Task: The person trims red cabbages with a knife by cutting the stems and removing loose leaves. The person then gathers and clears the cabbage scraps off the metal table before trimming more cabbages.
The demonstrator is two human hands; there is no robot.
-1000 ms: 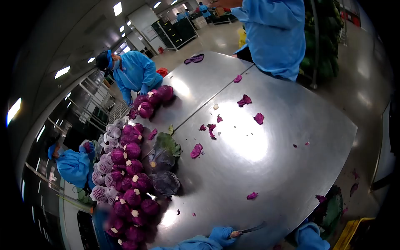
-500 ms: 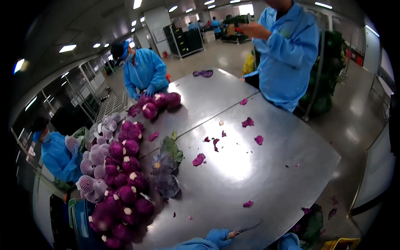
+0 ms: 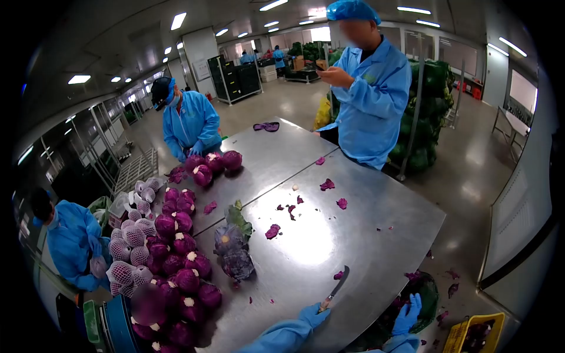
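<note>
My left hand [image 3: 313, 315], in a blue glove, is wrapped round the handle of a curved knife [image 3: 337, 287] over the near part of the metal table [image 3: 294, 282]. The blade points away from me, its tip beside a purple leaf scrap [image 3: 338, 275]. Off the table's right edge, my right hand [image 3: 407, 315] is raised with its gloved fingers apart and holds nothing. Below and around it is a dark green bag [image 3: 432, 297] with purple leaf trimmings. Left of my knife hand lies a big group of trimmed red cabbages [image 3: 188, 280].
Two untrimmed cabbages [image 3: 238, 265] with dull outer leaves lie mid-table. Net-wrapped cabbages [image 3: 122, 272] line the left side. A yellow crate [image 3: 474, 332] stands on the floor at right. Three co-workers surround the table; one [image 3: 374, 100] holds a phone.
The view has shifted, and more of the floor at right shows. My right hand has risen into sight with fingers spread. The knife now points more away from me, beside the leaf scrap.
</note>
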